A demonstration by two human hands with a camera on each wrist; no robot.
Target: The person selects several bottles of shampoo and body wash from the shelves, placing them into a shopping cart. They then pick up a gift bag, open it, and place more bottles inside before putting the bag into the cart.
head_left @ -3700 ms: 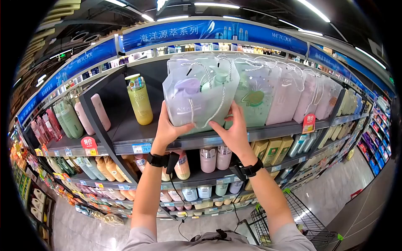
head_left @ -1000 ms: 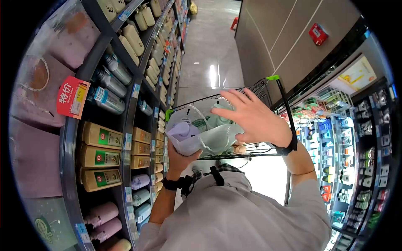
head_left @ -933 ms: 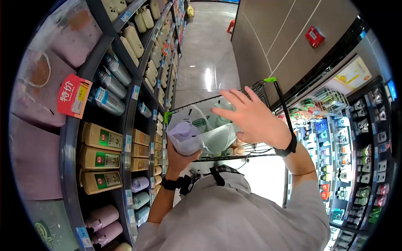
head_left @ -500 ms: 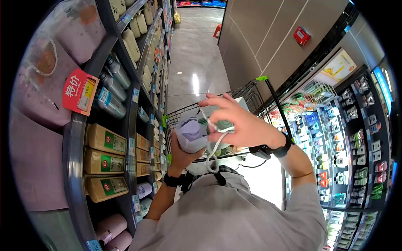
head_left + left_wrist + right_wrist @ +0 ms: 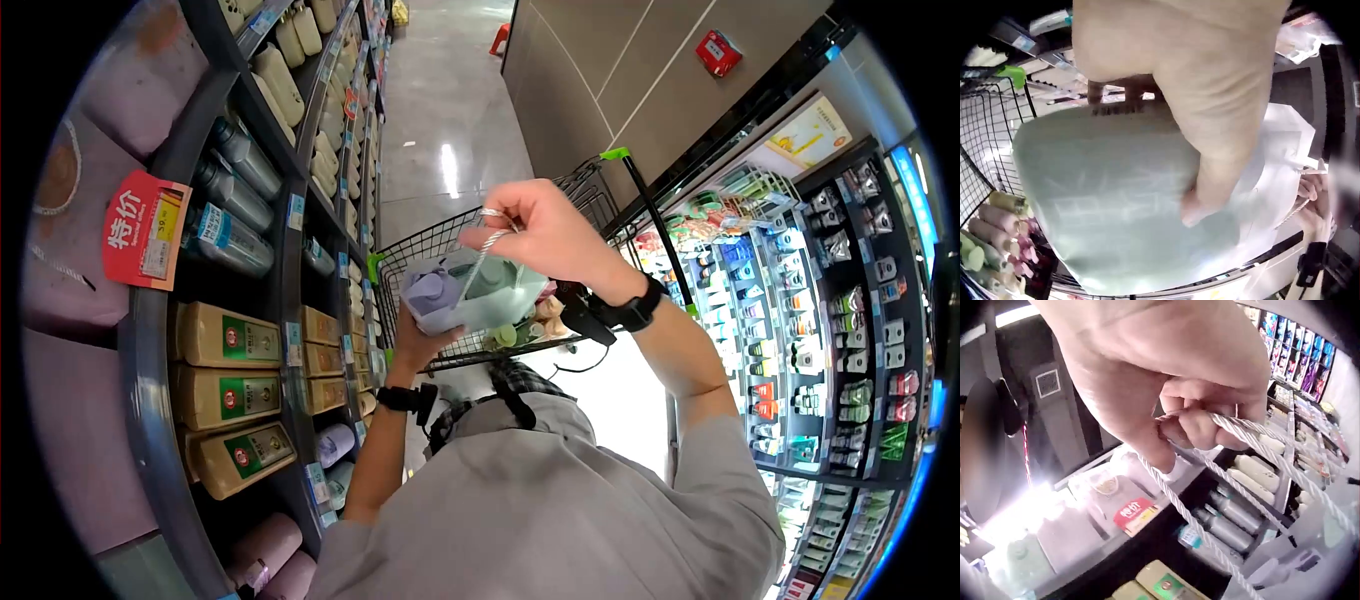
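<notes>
My left hand [image 5: 418,345] grips a translucent gift bag [image 5: 510,307] low on its side. In the left wrist view the thumb presses the bag's pale-green base [image 5: 1122,200] and the other fingers pass behind it. Through the open top show a lilac pump bottle [image 5: 433,290] and a green bottle, partly covered by the bag. My right hand [image 5: 550,232] holds the white twisted rope handles [image 5: 1260,447], its fingers curled round them above the bag. The handles run down taut from that hand. The bag hangs tilted over a black wire shopping cart [image 5: 400,262].
Several pink and green bottles [image 5: 1000,228] lie in the cart. A store shelf [image 5: 150,370] with beige bottles [image 5: 235,393] and a red price sign [image 5: 145,230] runs along the left. A tiled wall [image 5: 600,60] and lit display racks [image 5: 790,350] stand at the right.
The bag came off the shelf and over the cart. The right hand went from spread fingers to gripping the rope handles, drawing them up. The left hand kept its hold on the bag.
</notes>
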